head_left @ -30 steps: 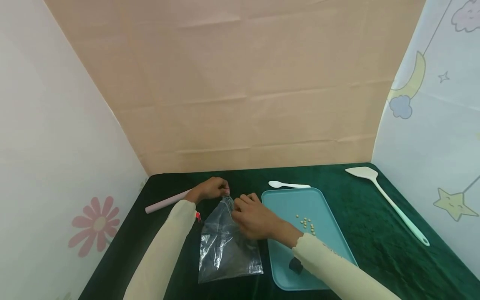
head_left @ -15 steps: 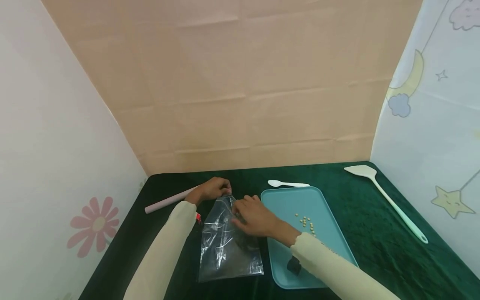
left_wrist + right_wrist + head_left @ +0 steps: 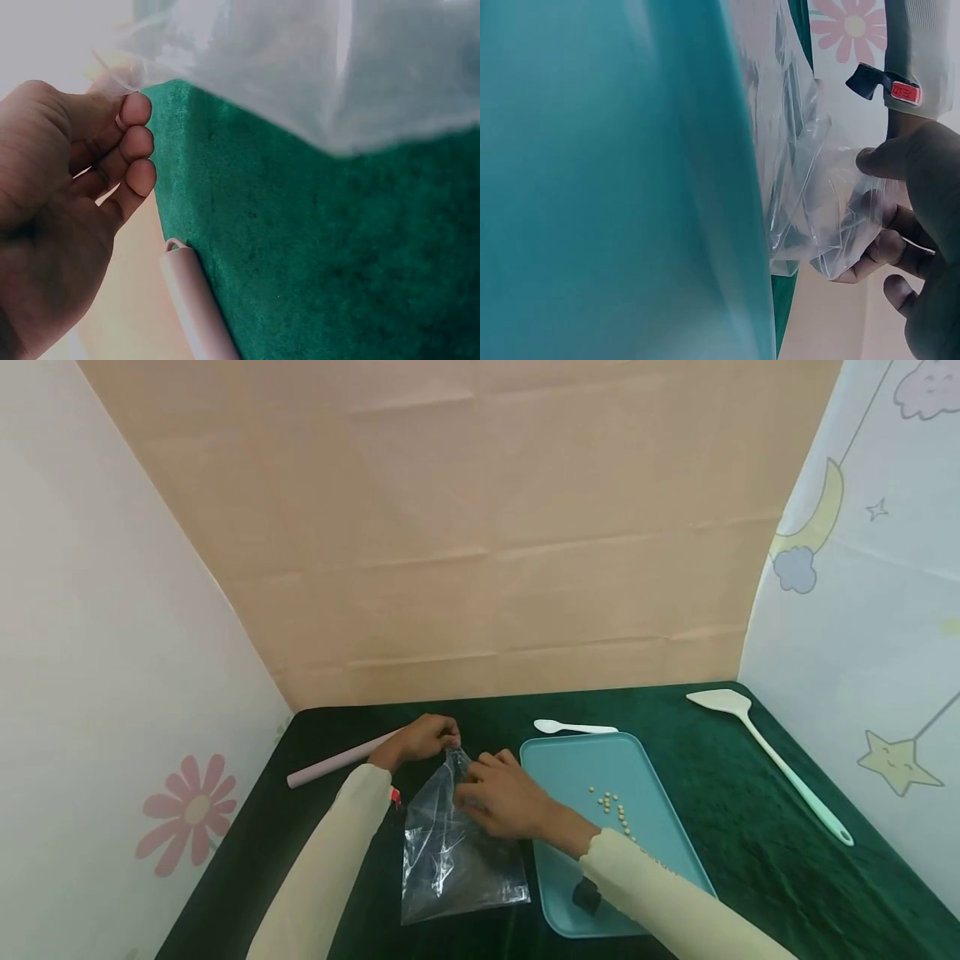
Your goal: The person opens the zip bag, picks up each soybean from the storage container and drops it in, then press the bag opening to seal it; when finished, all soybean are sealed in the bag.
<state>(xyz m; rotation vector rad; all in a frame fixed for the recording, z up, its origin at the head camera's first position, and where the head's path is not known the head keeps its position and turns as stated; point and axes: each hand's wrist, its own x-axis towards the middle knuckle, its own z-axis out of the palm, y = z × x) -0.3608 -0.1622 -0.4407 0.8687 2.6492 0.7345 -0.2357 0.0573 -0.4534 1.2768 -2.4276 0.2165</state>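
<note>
A clear plastic bag (image 3: 457,868) lies on the green cloth, its top raised between the two hands. My left hand (image 3: 422,739) pinches a top corner of the bag between thumb and index finger; in the left wrist view that hand (image 3: 82,142) has its other fingers curled beside the thumb. The right hand (image 3: 506,797) is at the bag's upper right side. In the right wrist view, this hand (image 3: 922,217) has thumb and fingers around crumpled film of the bag (image 3: 810,202).
Right of the bag, a blue tray (image 3: 592,760) holds several small beige pieces (image 3: 607,802) and a dark object (image 3: 587,895). A white spoon (image 3: 573,727) lies behind it, a long white spatula (image 3: 780,760) at the right, a pink tube (image 3: 330,767) at the left.
The right hand has shifted slightly left over the bag, its fingers moving on the film. The bag's top flattened, then bunched up again. My left hand has kept its pinch.
</note>
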